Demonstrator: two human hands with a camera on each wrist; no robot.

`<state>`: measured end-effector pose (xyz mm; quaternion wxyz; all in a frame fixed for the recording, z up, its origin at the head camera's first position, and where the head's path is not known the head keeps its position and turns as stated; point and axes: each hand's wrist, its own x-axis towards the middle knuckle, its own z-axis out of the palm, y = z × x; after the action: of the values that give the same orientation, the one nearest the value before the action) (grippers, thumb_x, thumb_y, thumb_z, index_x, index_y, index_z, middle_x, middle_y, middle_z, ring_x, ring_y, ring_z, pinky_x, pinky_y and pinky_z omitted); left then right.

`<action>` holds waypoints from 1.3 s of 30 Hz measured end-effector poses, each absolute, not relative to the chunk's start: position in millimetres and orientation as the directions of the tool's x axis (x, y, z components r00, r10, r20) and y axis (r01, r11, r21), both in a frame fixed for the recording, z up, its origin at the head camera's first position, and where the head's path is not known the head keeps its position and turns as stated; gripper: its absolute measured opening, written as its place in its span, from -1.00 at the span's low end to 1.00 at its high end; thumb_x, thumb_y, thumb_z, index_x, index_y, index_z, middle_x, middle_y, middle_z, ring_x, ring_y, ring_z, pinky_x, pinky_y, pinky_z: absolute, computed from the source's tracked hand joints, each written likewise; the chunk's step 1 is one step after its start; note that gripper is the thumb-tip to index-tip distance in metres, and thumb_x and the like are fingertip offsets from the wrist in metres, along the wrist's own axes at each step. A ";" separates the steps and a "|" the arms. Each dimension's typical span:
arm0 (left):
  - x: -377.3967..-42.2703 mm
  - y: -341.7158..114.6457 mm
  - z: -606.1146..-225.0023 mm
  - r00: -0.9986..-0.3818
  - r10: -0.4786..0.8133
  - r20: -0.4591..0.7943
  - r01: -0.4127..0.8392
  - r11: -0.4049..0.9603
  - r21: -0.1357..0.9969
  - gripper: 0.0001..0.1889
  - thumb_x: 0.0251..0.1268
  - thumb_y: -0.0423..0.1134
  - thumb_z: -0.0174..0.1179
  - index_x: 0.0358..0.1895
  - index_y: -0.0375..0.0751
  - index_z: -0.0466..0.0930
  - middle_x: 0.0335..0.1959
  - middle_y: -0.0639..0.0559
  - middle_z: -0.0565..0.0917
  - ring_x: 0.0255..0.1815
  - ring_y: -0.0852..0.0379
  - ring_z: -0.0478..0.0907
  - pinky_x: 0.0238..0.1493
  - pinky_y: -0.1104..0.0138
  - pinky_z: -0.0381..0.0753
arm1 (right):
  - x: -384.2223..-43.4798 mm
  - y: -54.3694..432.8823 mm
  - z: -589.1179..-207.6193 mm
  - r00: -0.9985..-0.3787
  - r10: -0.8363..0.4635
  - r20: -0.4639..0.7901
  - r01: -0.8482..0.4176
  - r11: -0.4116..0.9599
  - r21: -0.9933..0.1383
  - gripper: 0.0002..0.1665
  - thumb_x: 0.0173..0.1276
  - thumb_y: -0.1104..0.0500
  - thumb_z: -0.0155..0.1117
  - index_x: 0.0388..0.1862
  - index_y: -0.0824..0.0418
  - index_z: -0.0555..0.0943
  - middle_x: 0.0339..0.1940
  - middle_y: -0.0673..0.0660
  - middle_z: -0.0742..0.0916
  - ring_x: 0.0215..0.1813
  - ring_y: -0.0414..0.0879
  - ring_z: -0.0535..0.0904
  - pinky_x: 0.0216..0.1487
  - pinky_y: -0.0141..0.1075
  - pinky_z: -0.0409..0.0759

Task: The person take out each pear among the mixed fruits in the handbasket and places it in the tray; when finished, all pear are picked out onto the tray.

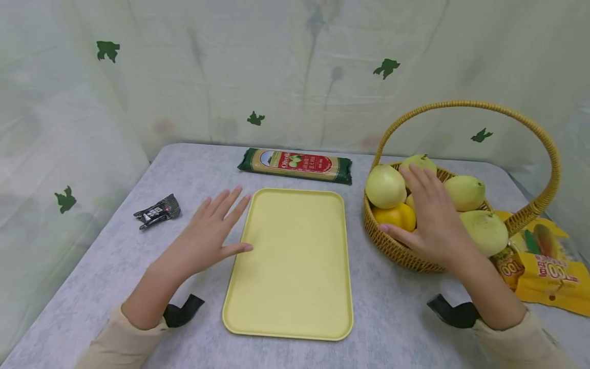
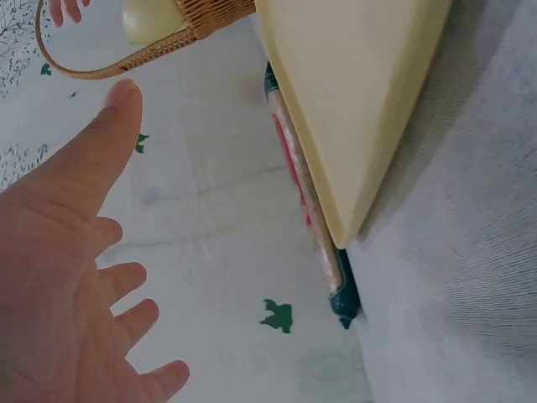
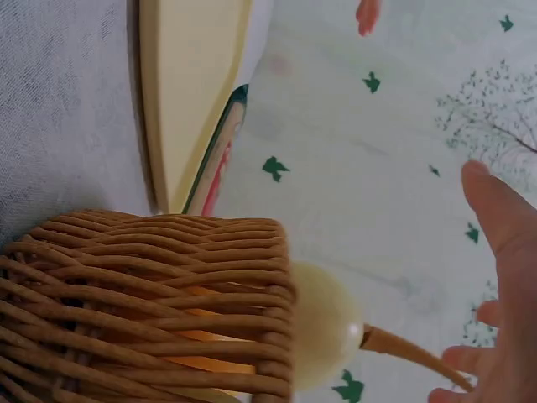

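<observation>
My left hand point(image 1: 200, 243) is spread above the table by the left edge of a pale yellow tray point(image 1: 295, 266), holding nothing. Fingers extended, my right hand point(image 1: 430, 220) hovers over a wicker basket point(image 1: 405, 256) and grips nothing. In the right wrist view, that hand point(image 3: 508, 311) appears apart from the basket's wall. The basket holds several fruits: a round pale-green one point(image 1: 385, 186), an orange-yellow one point(image 1: 395, 217) below it, and larger yellow-green ones point(image 1: 484, 231) on the right. My right hand partly hides the fruit in the middle.
Behind the tray lies a long green-ended Olivoilà pasta packet point(image 1: 295, 165). A small black wrapped packet point(image 1: 158, 211) sits on the left. Yellow snack bags point(image 1: 553, 277) lie right of the basket, whose tall arched handle point(image 1: 465, 104) rises above the fruit. A pale curtain point(image 1: 295, 66) hangs behind.
</observation>
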<state>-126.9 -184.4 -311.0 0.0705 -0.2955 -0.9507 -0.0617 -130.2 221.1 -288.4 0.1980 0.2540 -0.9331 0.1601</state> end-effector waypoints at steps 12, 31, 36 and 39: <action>-145.4 -199.7 -349.9 -0.877 0.481 0.015 0.407 0.725 0.555 -0.11 0.17 -0.12 0.20 0.42 -0.17 -0.21 0.38 -0.21 -0.04 0.35 -0.18 -0.13 0.24 -0.08 -0.02 | -152.5 217.0 -299.7 -0.848 -0.246 0.470 -0.490 0.702 -0.517 0.03 0.14 0.01 0.32 0.43 0.09 -0.08 0.39 0.20 0.09 0.35 0.15 -0.02 0.22 0.18 -0.01; -157.0 -215.7 -384.5 -0.879 0.466 -0.098 0.160 0.484 0.860 -0.13 0.14 -0.17 0.23 0.41 -0.25 -0.13 0.32 -0.26 0.09 0.26 -0.22 0.13 0.20 -0.01 0.15 | -177.1 216.2 -309.7 -0.946 -0.136 0.295 -0.320 0.557 -0.766 -0.04 0.19 0.03 0.27 0.42 0.16 -0.05 0.38 0.17 0.11 0.31 0.18 0.09 0.09 0.12 0.30; -157.8 -215.1 -389.9 -0.853 0.513 -0.096 0.099 0.340 0.935 -0.19 0.18 -0.32 0.18 0.39 -0.33 -0.13 0.33 -0.28 0.05 0.28 -0.20 0.10 0.21 0.14 0.20 | -182.3 217.0 -312.9 -0.949 -0.155 0.276 -0.316 0.525 -0.791 -0.05 0.19 0.07 0.27 0.41 0.20 -0.04 0.38 0.19 0.11 0.32 0.18 0.06 0.15 0.12 0.22; -157.6 -214.0 -391.5 -0.843 0.530 -0.094 0.069 0.281 0.957 -0.24 0.20 -0.39 0.13 0.38 -0.37 -0.12 0.30 -0.33 0.08 0.26 -0.20 0.14 0.15 0.31 0.30 | -185.1 217.2 -314.6 -0.954 -0.161 0.253 -0.300 0.527 -0.795 -0.06 0.20 0.04 0.26 0.42 0.18 -0.03 0.38 0.18 0.13 0.32 0.15 0.07 0.13 0.10 0.25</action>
<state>-157.6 -214.0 -391.5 -0.2027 -0.1934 -0.7742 -0.5676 -185.1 217.2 -314.6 0.0744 0.1325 -0.8707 0.4678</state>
